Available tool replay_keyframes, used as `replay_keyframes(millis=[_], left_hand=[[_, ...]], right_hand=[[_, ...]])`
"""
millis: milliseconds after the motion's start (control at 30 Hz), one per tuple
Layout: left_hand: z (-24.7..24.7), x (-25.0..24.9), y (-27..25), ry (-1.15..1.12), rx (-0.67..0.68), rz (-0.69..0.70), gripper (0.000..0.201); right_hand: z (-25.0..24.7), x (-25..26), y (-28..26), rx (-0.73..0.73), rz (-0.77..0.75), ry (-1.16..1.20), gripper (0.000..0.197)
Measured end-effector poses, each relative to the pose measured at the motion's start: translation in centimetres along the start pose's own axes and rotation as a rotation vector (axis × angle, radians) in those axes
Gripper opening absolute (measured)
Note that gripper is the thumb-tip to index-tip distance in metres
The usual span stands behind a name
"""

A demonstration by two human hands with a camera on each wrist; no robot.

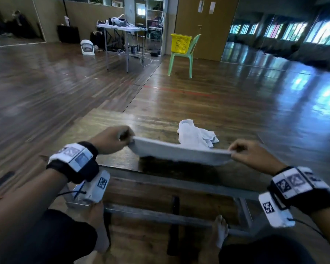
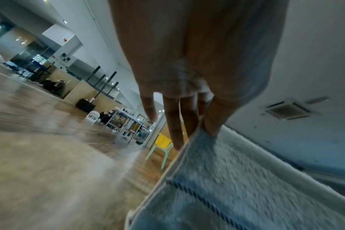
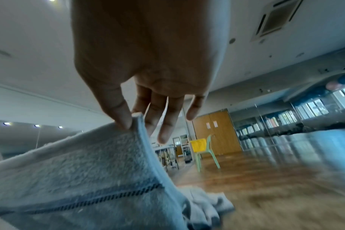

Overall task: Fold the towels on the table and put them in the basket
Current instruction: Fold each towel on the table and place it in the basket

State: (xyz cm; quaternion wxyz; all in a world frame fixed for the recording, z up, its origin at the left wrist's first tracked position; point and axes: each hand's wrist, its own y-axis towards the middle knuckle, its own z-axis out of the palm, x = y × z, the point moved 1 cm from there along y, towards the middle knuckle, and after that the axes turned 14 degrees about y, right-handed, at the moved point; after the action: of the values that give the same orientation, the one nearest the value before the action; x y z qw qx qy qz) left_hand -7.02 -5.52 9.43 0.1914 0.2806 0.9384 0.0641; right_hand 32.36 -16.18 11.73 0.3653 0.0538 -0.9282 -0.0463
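A pale grey towel (image 1: 179,152) is stretched in the air above the near part of the wooden table (image 1: 107,122). My left hand (image 1: 112,139) pinches its left corner, and my right hand (image 1: 250,151) pinches its right corner. In the left wrist view the thumb and fingers (image 2: 213,118) clamp the towel (image 2: 236,179) at its hem. The right wrist view shows the thumb (image 3: 120,115) pressing the towel (image 3: 79,163) corner against the fingers. A second white towel (image 1: 195,135) lies crumpled on the table behind. The yellow basket (image 1: 180,43) sits on a green chair (image 1: 187,56) far across the room.
Wooden floor spreads between the table and the chair. A folding table (image 1: 120,27) with equipment and cables stands at the back left, with a white fan (image 1: 87,47) on the floor beside it. My bare feet (image 1: 220,231) rest on the table's lower frame.
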Motion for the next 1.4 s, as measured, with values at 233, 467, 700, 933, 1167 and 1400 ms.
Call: replay_keyframes(millis=[233, 467, 700, 933, 1167, 1400], left_hand=[[6.6, 2.8, -1.9, 0.080, 0.308, -0.072, 0.012], [9.6, 3.9, 0.3, 0.071, 0.242, -0.127, 0.012], [11.6, 5.7, 3.8, -0.009, 0.054, -0.125, 0.003], [13.3, 6.7, 8.1, 0.049, 0.058, -0.169, 0.009], [14.9, 7.5, 11.0, 0.199, 0.228, -0.190, 0.011], [14.8, 7.6, 12.3, 0.299, 0.370, -0.106, 0.019]], right_hand=[[5.8, -5.4, -0.9, 0.241, 0.203, 0.005, 0.016], [7.8, -7.9, 1.9, 0.145, 0.259, 0.043, 0.013], [7.9, -9.4, 5.7, 0.029, 0.326, 0.124, 0.011], [8.4, -12.0, 9.0, -0.035, 0.378, 0.095, 0.009], [9.0, -13.4, 10.9, 0.120, 0.426, -0.054, 0.012], [9.0, -13.4, 11.7, 0.289, 0.441, -0.115, 0.036]])
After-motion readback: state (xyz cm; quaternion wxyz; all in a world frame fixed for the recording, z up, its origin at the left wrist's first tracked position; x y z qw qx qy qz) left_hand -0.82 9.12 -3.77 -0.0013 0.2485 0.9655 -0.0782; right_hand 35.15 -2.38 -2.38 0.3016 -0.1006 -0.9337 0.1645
